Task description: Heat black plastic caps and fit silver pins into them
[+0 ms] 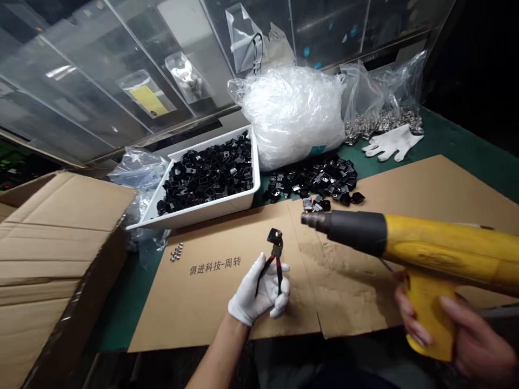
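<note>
My left hand (pixel 263 289), in a white glove, holds a pair of pliers (pixel 277 251) with dark handles and red marks, jaws pointing away from me. At the jaws sits a small black part (pixel 274 235) with a shiny metal bit on it. Bare and slightly blurred, my right hand (pixel 466 329) is wrapped around the grip of a yellow heat gun (pixel 441 248). Its dark stepped nozzle points left, over the cardboard sheet (pixel 227 313), to the right of the black part and a little higher in the picture.
A white tray (pixel 203 209) full of black parts stands at the back left, near an open cardboard box (pixel 60 243). Loose black parts (pixel 324 181) lie beside a wrapped plastic bundle (pixel 295 113). Small metal pieces (pixel 177 252), a white glove (pixel 393 143) and bags of metal fittings (pixel 381 121) are around.
</note>
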Action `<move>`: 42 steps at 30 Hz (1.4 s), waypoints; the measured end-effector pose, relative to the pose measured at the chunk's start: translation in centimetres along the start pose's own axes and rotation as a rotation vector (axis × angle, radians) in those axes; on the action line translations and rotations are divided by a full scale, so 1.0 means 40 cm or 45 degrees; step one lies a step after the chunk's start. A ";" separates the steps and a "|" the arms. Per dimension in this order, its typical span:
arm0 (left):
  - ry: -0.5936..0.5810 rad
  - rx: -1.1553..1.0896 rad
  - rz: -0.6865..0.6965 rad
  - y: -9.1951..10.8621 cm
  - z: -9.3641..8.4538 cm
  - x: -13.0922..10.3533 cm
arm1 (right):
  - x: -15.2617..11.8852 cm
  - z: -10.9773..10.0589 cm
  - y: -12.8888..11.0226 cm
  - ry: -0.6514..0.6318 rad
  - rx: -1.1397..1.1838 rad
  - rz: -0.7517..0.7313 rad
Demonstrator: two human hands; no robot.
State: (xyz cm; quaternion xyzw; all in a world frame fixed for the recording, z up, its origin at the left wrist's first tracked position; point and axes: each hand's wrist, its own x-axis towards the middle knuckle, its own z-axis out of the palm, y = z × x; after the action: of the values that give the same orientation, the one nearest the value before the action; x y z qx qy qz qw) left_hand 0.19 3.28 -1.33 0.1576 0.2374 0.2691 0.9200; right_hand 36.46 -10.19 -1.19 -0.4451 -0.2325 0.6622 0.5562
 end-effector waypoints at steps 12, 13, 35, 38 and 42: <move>0.092 0.094 0.001 0.041 -0.011 -0.009 | 0.057 0.029 0.021 -0.013 0.137 0.316; 0.089 0.092 -0.011 0.042 -0.011 -0.009 | 0.057 0.030 0.019 -0.014 0.128 0.330; 0.080 0.092 -0.075 0.043 -0.020 -0.013 | 0.062 0.040 -0.008 -0.073 0.140 0.413; 0.081 0.105 -0.074 0.044 -0.021 -0.013 | 0.060 0.040 -0.010 -0.063 0.119 0.421; 0.070 0.120 -0.091 0.046 -0.019 -0.011 | 0.059 0.036 -0.008 -0.054 0.115 0.408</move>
State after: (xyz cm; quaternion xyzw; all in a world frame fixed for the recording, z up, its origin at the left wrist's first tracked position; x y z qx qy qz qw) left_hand -1.31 4.63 -1.03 0.1847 0.2806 0.2288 0.9137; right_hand 35.44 -7.61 -1.02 -0.4369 -0.1401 0.7615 0.4578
